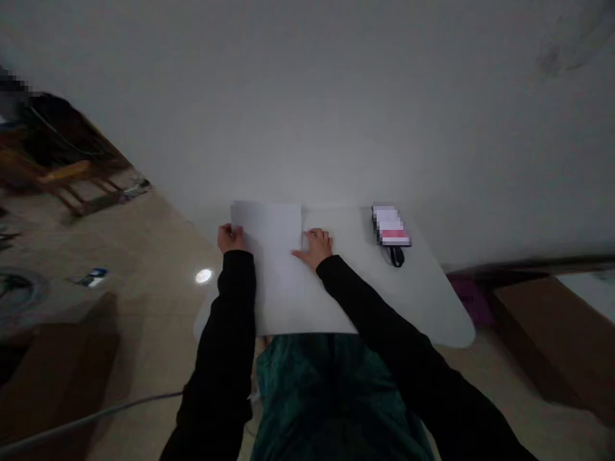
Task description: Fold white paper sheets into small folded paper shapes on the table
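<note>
A white sheet of paper (269,234) lies on a small white table (423,288) in front of me. My left hand (229,238) grips the paper's left edge with curled fingers. My right hand (316,248) rests on the paper's right edge, fingers bent and pressing down on it. Both arms are in black sleeves. The upper part of the sheet looks raised or folded against the wall side.
A small pink-and-white object (391,227) with a black strap (396,256) lies at the table's far right. A white wall stands right behind the table. Wooden furniture (62,176) is at the far left, a brown box (557,333) at the right, a cable (86,419) on the floor.
</note>
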### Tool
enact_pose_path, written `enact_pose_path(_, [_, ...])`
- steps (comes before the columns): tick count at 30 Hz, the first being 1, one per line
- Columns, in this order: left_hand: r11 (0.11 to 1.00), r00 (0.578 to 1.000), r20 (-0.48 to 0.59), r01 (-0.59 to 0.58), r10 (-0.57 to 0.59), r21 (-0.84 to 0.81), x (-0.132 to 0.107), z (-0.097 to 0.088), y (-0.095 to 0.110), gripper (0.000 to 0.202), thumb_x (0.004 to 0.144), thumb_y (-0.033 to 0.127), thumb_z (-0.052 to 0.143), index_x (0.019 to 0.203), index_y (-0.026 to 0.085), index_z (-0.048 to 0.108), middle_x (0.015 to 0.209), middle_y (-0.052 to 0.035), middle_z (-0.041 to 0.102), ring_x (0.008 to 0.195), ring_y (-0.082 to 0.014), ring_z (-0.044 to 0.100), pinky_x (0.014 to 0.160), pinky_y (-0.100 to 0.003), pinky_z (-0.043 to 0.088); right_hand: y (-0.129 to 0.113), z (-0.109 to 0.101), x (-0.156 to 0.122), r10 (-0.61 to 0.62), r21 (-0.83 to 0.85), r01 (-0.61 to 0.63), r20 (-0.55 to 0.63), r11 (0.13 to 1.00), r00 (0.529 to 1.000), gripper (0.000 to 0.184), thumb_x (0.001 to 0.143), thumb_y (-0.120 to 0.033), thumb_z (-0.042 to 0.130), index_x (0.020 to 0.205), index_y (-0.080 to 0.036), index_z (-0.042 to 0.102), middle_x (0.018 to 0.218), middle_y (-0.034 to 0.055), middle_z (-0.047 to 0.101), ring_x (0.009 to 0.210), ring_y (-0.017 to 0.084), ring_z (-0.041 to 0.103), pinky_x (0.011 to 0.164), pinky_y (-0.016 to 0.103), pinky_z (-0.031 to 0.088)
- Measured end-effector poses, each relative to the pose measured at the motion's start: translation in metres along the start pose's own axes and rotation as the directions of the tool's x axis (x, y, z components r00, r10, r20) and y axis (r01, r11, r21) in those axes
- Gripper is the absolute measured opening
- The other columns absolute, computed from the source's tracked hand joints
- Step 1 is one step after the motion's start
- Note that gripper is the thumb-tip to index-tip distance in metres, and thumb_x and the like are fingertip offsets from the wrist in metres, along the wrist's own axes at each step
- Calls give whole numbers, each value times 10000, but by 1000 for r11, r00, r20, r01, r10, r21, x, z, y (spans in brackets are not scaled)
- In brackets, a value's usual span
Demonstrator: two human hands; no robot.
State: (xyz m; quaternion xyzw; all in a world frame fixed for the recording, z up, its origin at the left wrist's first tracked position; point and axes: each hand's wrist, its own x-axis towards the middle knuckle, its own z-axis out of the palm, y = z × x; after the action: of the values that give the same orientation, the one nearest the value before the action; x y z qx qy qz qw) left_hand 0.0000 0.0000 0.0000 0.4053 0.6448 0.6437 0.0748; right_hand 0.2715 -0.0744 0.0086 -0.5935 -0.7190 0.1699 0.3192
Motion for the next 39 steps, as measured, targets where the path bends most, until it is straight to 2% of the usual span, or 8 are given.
enact_pose_path(4, [978, 993, 108, 72, -52, -197, -9, 7, 16, 237, 676, 153, 677, 840, 171, 507, 721, 31, 582, 669, -107, 576, 682, -221, 437, 5, 6, 10, 74, 189, -54, -100, 980, 992, 577, 762, -347, 724, 1290, -159, 589, 1259, 160, 579, 1177, 310, 521, 1026, 530, 420])
enact_pose_path(8, [930, 969, 186, 211, -160, -300, -17, 10, 29, 271, 678, 192, 691, 850, 186, 482, 749, 7, 640, 649, -113, 616, 638, -215, 455, 12, 10, 15, 83, 481, 19, -189, 877, 979, 596, 759, -146, 612, 1348, -184, 537, 1177, 114, 628, 922, 186, 620, 847, 364, 551])
enact_pose_path(15, [920, 971, 171, 218, -169, -325, -23, 11, 34, 285, 667, 225, 698, 868, 183, 500, 792, -27, 678, 689, -131, 646, 649, -228, 481, 14, 10, 13, 16, 563, 217, -380, 798, 925, 418, 773, -199, 566, 1178, -230, 666, 1125, 73, 661, 909, 159, 630, 717, 289, 573])
enact_pose_path(19, [928, 967, 179, 227, -180, -295, -22, 11, 37, 258, 685, 193, 676, 872, 182, 499, 806, -34, 679, 701, -144, 650, 667, -251, 487, 15, 15, 16, 135, 674, 143, -343, 724, 930, 196, 724, -309, 678, 874, -186, 703, 1048, 79, 675, 832, 163, 641, 670, 294, 558])
enact_pose_path(24, [936, 974, 162, 198, -156, -291, -19, 10, 40, 248, 688, 146, 664, 879, 174, 508, 811, -26, 652, 719, -138, 634, 684, -248, 481, 14, 18, 22, 143, 506, 7, -256, 862, 956, 256, 673, -314, 759, 553, -187, 572, 857, 63, 650, 776, 173, 605, 647, 289, 497])
enact_pose_path(28, [980, 993, 77, 103, -91, -171, -9, 6, 31, 265, 641, 149, 716, 844, 165, 546, 775, 1, 600, 702, -127, 587, 684, -243, 464, 6, 23, 25, 124, 310, -69, -161, 948, 979, 352, 745, -348, 716, 496, -208, 511, 542, -31, 487, 579, 144, 486, 651, 306, 453])
enact_pose_path(34, [990, 991, 21, 131, -130, -43, 3, -1, 8, 300, 610, 170, 768, 865, 134, 613, 742, -9, 591, 677, -135, 568, 702, -277, 475, 2, 37, 29, 68, 265, 19, -311, 964, 948, 211, 595, -230, 841, 531, -196, 643, 945, 115, 638, 983, 256, 538, 948, 439, 457])
enact_pose_path(39, [999, 998, 41, 48, -49, 8, 1, -4, 6, 336, 643, 170, 748, 967, 139, 663, 963, -95, 674, 825, -184, 633, 741, -314, 505, 9, 35, 33, 146, 447, -15, -261, 894, 954, 149, 638, -236, 804, 561, -182, 689, 807, 80, 656, 804, 203, 580, 793, 372, 522])
